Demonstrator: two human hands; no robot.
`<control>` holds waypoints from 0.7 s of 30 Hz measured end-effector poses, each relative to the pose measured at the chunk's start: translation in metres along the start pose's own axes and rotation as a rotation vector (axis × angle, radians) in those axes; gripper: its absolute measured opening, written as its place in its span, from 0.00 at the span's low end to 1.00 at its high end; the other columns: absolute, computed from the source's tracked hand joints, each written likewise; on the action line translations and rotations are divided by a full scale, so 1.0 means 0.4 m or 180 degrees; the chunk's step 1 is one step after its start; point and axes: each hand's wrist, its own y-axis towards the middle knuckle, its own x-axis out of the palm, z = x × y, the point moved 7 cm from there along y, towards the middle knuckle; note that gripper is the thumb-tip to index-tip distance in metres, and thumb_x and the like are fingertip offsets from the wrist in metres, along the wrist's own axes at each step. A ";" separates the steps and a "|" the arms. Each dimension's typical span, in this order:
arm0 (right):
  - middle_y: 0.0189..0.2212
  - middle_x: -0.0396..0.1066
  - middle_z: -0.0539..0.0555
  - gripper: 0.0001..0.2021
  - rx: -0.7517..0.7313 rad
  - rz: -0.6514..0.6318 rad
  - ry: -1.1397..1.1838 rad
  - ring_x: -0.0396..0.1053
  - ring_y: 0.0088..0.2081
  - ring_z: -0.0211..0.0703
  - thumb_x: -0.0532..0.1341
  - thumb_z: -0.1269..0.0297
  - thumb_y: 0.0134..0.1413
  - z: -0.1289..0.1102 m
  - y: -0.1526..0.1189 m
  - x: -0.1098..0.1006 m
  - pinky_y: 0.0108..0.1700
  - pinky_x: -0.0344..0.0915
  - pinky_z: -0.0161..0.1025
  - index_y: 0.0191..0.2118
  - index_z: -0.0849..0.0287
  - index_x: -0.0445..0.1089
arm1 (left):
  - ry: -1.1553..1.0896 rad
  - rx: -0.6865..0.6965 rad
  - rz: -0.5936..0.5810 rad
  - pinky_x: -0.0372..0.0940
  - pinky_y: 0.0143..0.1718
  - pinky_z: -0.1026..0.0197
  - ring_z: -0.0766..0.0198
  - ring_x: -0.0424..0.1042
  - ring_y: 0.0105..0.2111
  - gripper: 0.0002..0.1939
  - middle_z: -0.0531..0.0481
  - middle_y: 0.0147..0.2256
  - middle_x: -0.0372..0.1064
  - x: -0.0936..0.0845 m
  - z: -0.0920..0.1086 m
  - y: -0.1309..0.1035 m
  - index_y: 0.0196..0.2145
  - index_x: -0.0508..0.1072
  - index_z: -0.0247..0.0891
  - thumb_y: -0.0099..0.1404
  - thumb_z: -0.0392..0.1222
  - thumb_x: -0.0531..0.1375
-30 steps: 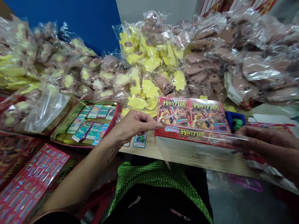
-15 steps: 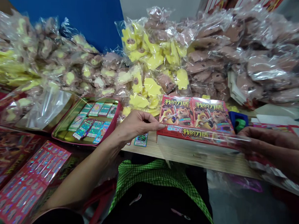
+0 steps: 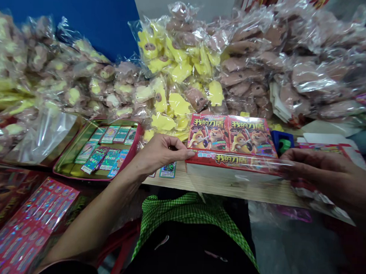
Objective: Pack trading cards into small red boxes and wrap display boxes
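A red printed display box (image 3: 227,160) with cartoon animal characters and two packs showing on top sits at the edge of the wooden table. Clear plastic film (image 3: 248,177) stretches across its front and hangs below the table edge. At the box's front left corner, my left hand (image 3: 162,152) pinches the film between thumb and fingers. My right hand (image 3: 318,169) is closed on the film at the front right corner; its fingertips are partly blurred.
Bagged yellow and brown plush-like figures (image 3: 178,102) are heaped along the back. To the left stands an open tin tray (image 3: 59,164) with shiny cards. A blue tape dispenser (image 3: 277,137) and opened cartons (image 3: 328,139) lie right. Red sticker sheets (image 3: 34,219) are lower left.
The whole view has shifted, so the scene sits slightly further left. Both hands keep their hold at the box's front corners, and the box stays in place on the table.
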 end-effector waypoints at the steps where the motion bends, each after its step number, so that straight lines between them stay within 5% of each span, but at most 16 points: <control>1: 0.25 0.68 0.55 0.33 -0.0020 -0.0048 0.0027 0.62 0.25 0.44 0.69 0.26 0.36 -0.006 -0.001 0.003 0.24 0.57 0.39 0.27 0.55 0.71 | 0.0046 0.0027 0.0001 0.44 0.20 0.67 0.74 0.53 0.19 0.13 0.58 0.17 0.61 0.001 0.004 -0.002 0.19 0.75 0.37 0.45 0.46 0.72; 7: 0.23 0.63 0.50 0.27 -0.0321 -0.0325 0.0301 0.58 0.27 0.40 0.71 0.36 0.41 -0.061 -0.010 0.019 0.29 0.53 0.38 0.25 0.57 0.67 | 0.0445 0.0151 0.0150 0.49 0.20 0.68 0.71 0.58 0.20 0.14 0.54 0.19 0.66 -0.003 0.009 -0.004 0.20 0.76 0.38 0.46 0.50 0.72; 21: 0.25 0.61 0.48 0.16 -0.0581 -0.0311 0.0122 0.56 0.28 0.40 0.64 0.48 0.48 -0.069 -0.010 0.011 0.31 0.52 0.38 0.27 0.56 0.65 | 0.0533 -0.0036 0.0069 0.48 0.20 0.66 0.72 0.54 0.19 0.15 0.57 0.17 0.61 0.004 -0.007 0.011 0.18 0.74 0.41 0.45 0.52 0.71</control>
